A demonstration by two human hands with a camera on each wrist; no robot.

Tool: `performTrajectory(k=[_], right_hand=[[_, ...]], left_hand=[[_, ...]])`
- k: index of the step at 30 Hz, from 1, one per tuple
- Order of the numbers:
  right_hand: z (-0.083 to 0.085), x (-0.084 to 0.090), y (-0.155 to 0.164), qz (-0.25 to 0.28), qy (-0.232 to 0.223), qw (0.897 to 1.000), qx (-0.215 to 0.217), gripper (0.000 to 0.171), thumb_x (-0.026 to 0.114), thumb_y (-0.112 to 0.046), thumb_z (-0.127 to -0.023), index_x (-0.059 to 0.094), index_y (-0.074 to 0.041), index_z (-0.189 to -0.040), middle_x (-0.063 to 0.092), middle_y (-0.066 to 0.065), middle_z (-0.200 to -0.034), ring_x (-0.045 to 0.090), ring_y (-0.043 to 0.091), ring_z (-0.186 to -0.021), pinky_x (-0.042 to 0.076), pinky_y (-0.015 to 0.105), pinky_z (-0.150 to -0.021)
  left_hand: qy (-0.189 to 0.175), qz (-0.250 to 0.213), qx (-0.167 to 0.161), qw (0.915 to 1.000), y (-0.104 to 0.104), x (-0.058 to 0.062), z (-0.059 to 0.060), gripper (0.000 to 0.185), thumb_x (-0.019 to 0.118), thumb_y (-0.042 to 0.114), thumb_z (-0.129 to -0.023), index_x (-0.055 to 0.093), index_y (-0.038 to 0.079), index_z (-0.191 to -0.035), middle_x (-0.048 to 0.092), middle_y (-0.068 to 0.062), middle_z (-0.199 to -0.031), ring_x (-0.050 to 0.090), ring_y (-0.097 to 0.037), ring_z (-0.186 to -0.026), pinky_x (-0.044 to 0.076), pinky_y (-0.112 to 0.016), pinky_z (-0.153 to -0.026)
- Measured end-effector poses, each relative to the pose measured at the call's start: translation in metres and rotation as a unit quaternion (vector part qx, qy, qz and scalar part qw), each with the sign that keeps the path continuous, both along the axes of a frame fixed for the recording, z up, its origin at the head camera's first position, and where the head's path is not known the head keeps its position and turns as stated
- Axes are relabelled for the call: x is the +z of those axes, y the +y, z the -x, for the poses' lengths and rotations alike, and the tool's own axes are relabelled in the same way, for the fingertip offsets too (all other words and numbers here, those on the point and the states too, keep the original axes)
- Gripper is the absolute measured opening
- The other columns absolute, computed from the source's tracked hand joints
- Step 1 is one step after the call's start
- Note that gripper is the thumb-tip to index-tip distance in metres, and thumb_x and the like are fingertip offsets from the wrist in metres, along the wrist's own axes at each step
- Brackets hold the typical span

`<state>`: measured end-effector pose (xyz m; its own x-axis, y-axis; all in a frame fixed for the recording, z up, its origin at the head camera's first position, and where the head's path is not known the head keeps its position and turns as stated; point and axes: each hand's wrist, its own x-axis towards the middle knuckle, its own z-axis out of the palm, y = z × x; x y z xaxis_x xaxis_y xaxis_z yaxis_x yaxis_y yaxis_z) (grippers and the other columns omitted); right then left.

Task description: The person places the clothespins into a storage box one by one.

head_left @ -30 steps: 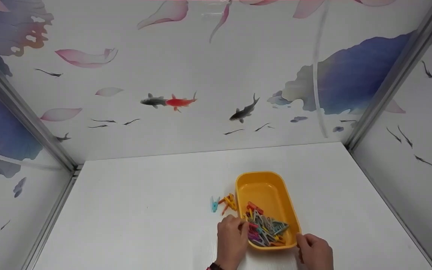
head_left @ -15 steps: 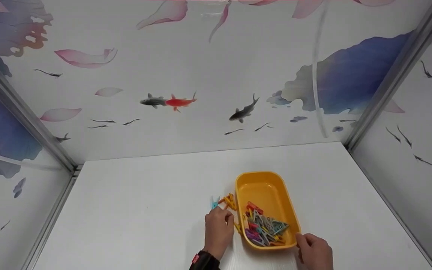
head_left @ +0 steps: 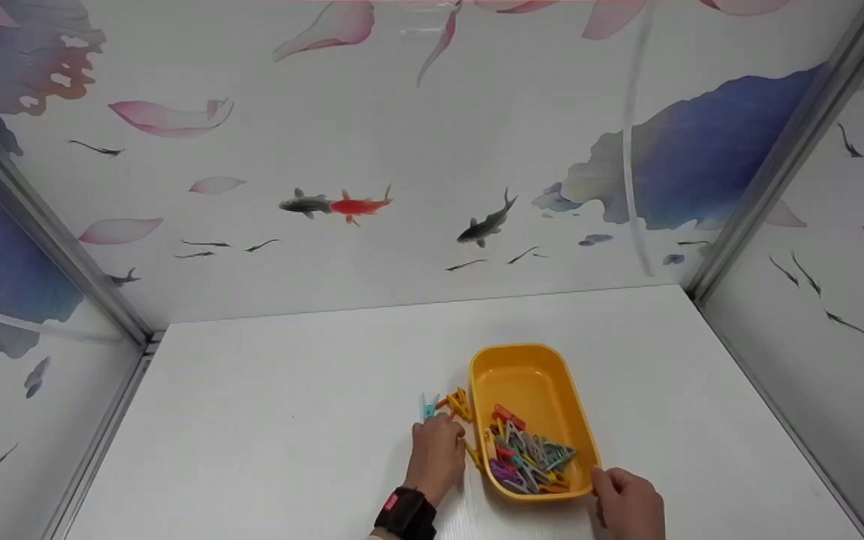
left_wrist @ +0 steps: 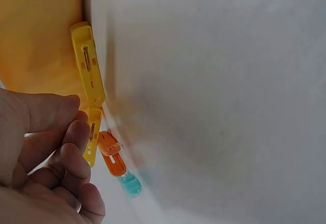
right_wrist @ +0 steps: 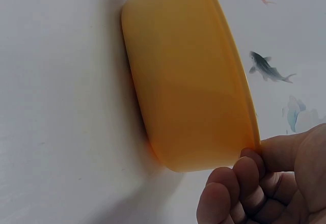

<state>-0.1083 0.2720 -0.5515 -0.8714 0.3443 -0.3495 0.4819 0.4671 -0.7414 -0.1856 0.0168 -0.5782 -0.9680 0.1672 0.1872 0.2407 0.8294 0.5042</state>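
Observation:
My right hand (head_left: pixel 629 504) pinches the near right corner of a yellow plastic tray (head_left: pixel 528 360), thumb at the rim and fingers curled below it. Several coloured clothespins (head_left: pixel 533 454) lie heaped in the tray's near half. My left hand (head_left: pixel 437 454) is low over the table just left of the tray, fingers bent. In the left wrist view its thumb and forefinger tips overlap a yellow clothespin (left_wrist: pixel 92 137); whether they grip it cannot be told. Beyond lie an orange clothespin (left_wrist: pixel 113 155) and a light-blue clothespin (left_wrist: pixel 131 184). Another yellow clothespin (left_wrist: pixel 86 63) leans along the tray's side.
The white table (head_left: pixel 289 420) extends to both sides of the tray. White panels printed with fish and petals stand at the back (head_left: pixel 417 135) and sides, joined by grey metal corner posts (head_left: pixel 766 150). A black wrist strap (head_left: pixel 406 514) is on the left wrist.
My left hand has moved off the tray's left rim to the loose clothespins, uncovering a yellow clothespin beside the tray. Over the last half second it barely shifts. The right hand stays at the corner.

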Motion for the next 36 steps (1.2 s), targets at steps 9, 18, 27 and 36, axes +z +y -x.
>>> performTrajectory(k=[9,18,27,36], right_hand=[[0.0,0.001,-0.001,0.01,-0.004,1.0,-0.006,0.034,0.051,-0.028,-0.1,0.064,-0.003,-0.079,0.05,0.002,-0.056,0.047,0.019,-0.053,0.038,0.031,-0.052],[-0.001,0.001,-0.002,0.007,0.004,1.0,-0.014,0.034,0.052,-0.026,-0.098,0.064,-0.004,-0.075,0.051,0.001,-0.054,0.048,0.018,-0.05,0.038,0.03,-0.051],[0.0,0.002,-0.002,0.003,0.005,1.0,-0.007,0.034,0.052,-0.026,-0.099,0.063,-0.003,-0.076,0.05,0.001,-0.054,0.047,0.017,-0.051,0.037,0.029,-0.051],[0.0,0.002,-0.002,0.002,0.0,1.0,-0.008,0.033,0.051,-0.026,-0.099,0.063,-0.003,-0.077,0.05,0.001,-0.055,0.047,0.017,-0.052,0.038,0.029,-0.051]], left_hand=[[0.021,0.031,-0.023,0.999,0.001,-0.004,0.003,0.008,0.069,0.007,-0.085,0.076,0.01,-0.084,0.061,0.001,-0.081,0.054,-0.019,-0.077,0.031,-0.032,-0.07],[0.036,0.05,-0.032,0.9976,-0.002,-0.004,0.002,0.006,0.073,0.007,-0.081,0.076,0.011,-0.079,0.061,0.001,-0.074,0.054,-0.019,-0.073,0.029,-0.031,-0.067],[0.011,0.057,-0.044,0.9973,-0.012,-0.002,0.001,0.005,0.075,0.009,-0.08,0.076,0.012,-0.075,0.057,0.004,-0.07,0.052,-0.016,-0.071,0.028,-0.031,-0.067],[-0.003,0.049,-0.053,0.9974,-0.026,-0.004,-0.002,0.006,0.076,0.009,-0.079,0.078,0.013,-0.075,0.059,0.005,-0.07,0.049,-0.013,-0.068,0.033,-0.029,-0.064]])
